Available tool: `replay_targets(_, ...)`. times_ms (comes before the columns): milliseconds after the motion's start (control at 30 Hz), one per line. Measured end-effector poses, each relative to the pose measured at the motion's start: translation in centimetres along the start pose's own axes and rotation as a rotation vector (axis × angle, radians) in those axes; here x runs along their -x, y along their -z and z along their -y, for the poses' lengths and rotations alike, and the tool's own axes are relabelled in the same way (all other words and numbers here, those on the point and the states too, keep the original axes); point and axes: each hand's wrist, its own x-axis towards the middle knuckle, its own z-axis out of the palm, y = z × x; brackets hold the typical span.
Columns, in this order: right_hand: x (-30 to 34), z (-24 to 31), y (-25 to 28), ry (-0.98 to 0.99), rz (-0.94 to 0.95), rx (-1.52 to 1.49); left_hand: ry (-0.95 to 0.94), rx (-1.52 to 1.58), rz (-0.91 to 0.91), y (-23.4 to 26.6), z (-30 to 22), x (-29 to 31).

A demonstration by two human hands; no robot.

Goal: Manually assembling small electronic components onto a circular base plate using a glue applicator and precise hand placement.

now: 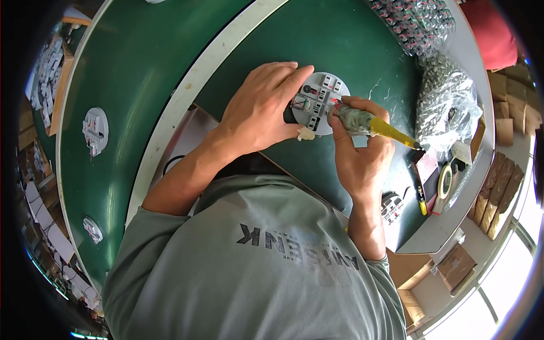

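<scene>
A round light-grey plastic base [318,107] with raised slots and red and dark wires lies on the green table in front of me. My left hand [258,107] grips its left edge, index finger at the top and thumb at the bottom. A pale yellowish wrap covers the thumb tip. My right hand [365,156] is closed around a hand tool [357,120] with a wrapped grey-green body and a tapered yellow rear end. The tool's front end is over the right part of the base, and the fingers partly hide where it meets the base.
Bagged small metal parts [445,96] and packed wired parts [416,25] lie at the far right. Nearer are a tape roll [446,181], a yellow-tipped pen-like tool [423,205] and another base [392,207]. More bases [95,131] sit on the green surface beyond the pale rail [187,88].
</scene>
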Motion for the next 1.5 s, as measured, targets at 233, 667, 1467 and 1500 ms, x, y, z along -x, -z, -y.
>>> replay_targets(233,0.9,-1.8,-2.3,0.136,-0.144,0.045,-0.005,0.006,0.014,0.1,-0.2,0.3)
replay_targets(667,0.6,-2.5,2.9,-0.056,-0.245,0.384,-0.048,-0.024,0.027,0.5,-0.3,0.0)
replay_targets(1467,1.2,-11.3,7.9,-0.136,-0.597,0.239,-0.113,-0.119,0.142,-1.6,-2.2,-3.0)
replay_targets(1500,0.9,-10.2,8.0,-0.139,-0.608,0.243,-0.084,-0.103,0.131,-1.3,-2.1,-2.9)
